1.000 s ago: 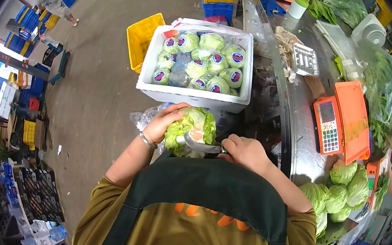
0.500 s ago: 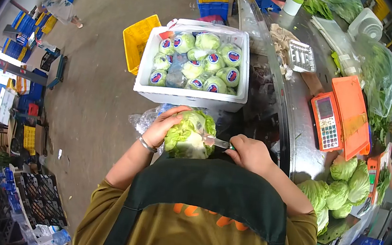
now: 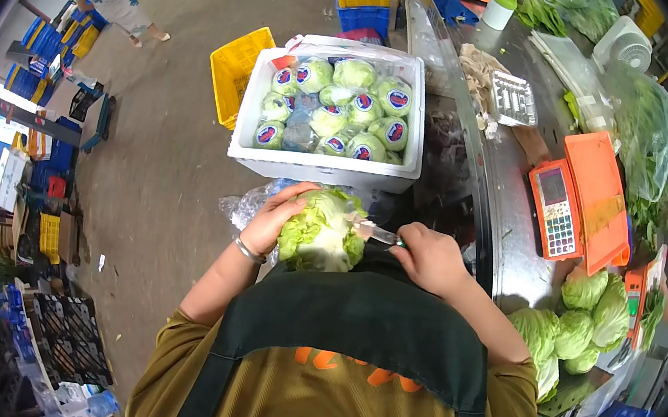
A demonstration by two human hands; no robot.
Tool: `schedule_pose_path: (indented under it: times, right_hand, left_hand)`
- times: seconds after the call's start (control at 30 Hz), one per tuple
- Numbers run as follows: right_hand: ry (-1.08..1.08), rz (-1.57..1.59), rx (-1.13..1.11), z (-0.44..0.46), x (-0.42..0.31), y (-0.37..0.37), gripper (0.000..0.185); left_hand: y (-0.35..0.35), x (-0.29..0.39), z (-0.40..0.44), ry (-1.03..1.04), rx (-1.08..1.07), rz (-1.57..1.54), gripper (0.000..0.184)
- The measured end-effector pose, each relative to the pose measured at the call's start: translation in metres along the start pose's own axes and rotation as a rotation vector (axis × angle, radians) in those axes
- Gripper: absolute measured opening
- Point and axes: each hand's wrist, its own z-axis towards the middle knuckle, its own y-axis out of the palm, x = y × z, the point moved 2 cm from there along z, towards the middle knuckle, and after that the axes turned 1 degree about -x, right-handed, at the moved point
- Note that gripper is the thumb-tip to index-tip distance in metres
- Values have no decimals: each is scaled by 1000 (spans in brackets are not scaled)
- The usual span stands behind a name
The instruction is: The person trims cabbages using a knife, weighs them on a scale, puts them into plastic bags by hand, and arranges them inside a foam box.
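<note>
Lettuce (image 3: pixel 322 230): sitting before your apron, below the white box (image 3: pixel 323 166) | your left hand (image 3: pixel 275 218): clamping its side, fingers spreading over the top | your right hand (image 3: pixel 430 256): gripping the knife (image 3: pixel 380 234), blade meeting the lettuce's right side | tabletop (image 3: pixel 519 258): standing at your right, carrying an orange scale (image 3: pixel 556 209) and more lettuces (image 3: pixel 575 335)

White rectangular foam box (image 3: pixel 321 172), upper centre, is showing smooth matt walls. Long grey metal worktop (image 3: pixel 514 254), right, is gleaming. Flat orange plastic case (image 3: pixel 599 197) on it is looking smooth. Silvery metal knife (image 3: pixel 382 235), centre, is shining. Dark green cloth apron (image 3: pixel 355 310), lower centre, is looking matt. Crumpled clear plastic bag (image 3: pixel 244 204), left of centre, is glinting.
</note>
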Motion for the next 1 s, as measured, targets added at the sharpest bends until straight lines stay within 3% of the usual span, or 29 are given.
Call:
schedule_pose_path:
  times: [0.13, 0.27, 0.37, 0.4, 0.5, 0.53, 0.6, 0.63, 0.67, 0.7, 0.77, 0.83, 0.93, 1.0]
  right_hand:
    - [-14, 96, 121, -8, 6, -8, 22]
    - [-168, 314, 299, 4, -5, -10, 22]
    - [343, 104, -227, 23, 43, 65, 33]
    - [333, -69, -648, 22, 49, 68, 40]
    - [498, 56, -314, 20, 33, 40, 35]
    - [513, 47, -207, 19, 30, 22, 34]
    - [650, -24, -22, 11, 35, -17, 33]
    - [767, -85, 56, 2, 47, -34, 33]
    - [779, -170, 171, -17, 79, -36, 32]
    - [785, -255, 286, -40, 118, -34, 32]
    - [1084, -328, 74, -82, 173, -37, 40]
    - [1230, -377, -96, -102, 187, -35, 45]
    - [1264, -479, -142, -107, 184, -25, 53]
    - [905, -442, 259, -84, 148, -33, 61]
  left_hand:
    - [-9, -7, -4, -9, 9, -90, 39]
    - [-10, -9, -9, 4, 16, -130, 41]
    - [-9, -10, -15, 6, 22, -156, 44]
    - [-9, -8, -17, 4, 15, -162, 45]
    - [-20, -15, -21, 42, -18, -112, 56]
    - [-28, -21, -22, 43, -118, -205, 61]
    - [-33, -29, -23, 21, -104, -248, 60]
    - [-36, -34, -23, 13, -98, -269, 60]
    - [-44, -48, -21, -70, 30, -326, 58]
    - [-47, -59, -19, -79, -1, -484, 58]
    - [-48, -71, -15, -96, -67, -798, 58]
    - [-33, -60, -6, -31, -56, -808, 59]
    - [-9, -30, 0, 15, -111, -819, 58]
    - [5, -9, 0, -5, -157, -781, 58]
